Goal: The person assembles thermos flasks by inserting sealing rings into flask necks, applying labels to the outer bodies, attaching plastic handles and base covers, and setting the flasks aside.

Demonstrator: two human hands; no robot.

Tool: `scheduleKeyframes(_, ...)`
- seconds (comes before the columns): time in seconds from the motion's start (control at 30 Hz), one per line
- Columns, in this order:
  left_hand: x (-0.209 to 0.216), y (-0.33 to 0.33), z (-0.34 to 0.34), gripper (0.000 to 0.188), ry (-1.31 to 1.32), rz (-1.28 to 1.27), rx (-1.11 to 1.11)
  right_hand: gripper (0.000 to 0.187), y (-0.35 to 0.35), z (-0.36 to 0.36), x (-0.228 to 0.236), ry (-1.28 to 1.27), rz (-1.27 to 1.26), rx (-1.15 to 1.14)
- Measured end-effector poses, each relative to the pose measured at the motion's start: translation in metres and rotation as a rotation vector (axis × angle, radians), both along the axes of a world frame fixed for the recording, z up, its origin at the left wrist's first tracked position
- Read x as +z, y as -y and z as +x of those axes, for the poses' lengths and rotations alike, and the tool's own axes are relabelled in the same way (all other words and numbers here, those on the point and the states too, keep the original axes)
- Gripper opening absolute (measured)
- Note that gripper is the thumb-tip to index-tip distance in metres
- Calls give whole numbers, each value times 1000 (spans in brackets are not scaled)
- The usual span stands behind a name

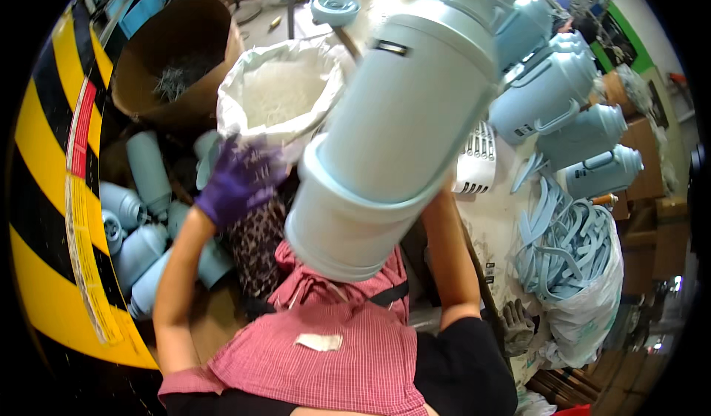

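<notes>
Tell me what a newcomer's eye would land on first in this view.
First, the big pale blue jug, tilted across the middle of the view, with the right forearm reaching behind it. Next, the purple-gloved left hand, to the jug's left, just below an open white bag in the picture. Then the yellow-and-black striped panel along the left edge, and the heap of pale blue straps at right.

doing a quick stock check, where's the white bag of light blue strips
In the head view, the white bag is at the right, by the table's edge, just below the light blue jugs and right of the grey glove.
</notes>
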State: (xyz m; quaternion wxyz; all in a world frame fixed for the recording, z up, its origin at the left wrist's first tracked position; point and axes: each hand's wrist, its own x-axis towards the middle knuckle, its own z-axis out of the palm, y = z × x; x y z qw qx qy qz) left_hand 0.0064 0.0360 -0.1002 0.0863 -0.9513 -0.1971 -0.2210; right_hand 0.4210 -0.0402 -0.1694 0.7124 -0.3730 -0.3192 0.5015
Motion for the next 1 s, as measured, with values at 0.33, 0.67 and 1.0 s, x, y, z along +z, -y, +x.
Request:
scheduleKeyframes(0.33, -140, 90, -55, 25, 1072, -841, 438, 57, 203, 189, 138, 249, 314, -784)
scheduleKeyframes(0.67, -200, 113, -79, 26, 1224, -931, 682, 53, 33, 319, 79, 482, 148, -1227)
scheduleKeyframes(1.0, -287, 197, -161, 28, 935, -504, 1313, 53, -51, 415, 54, 638, -602, -1260)
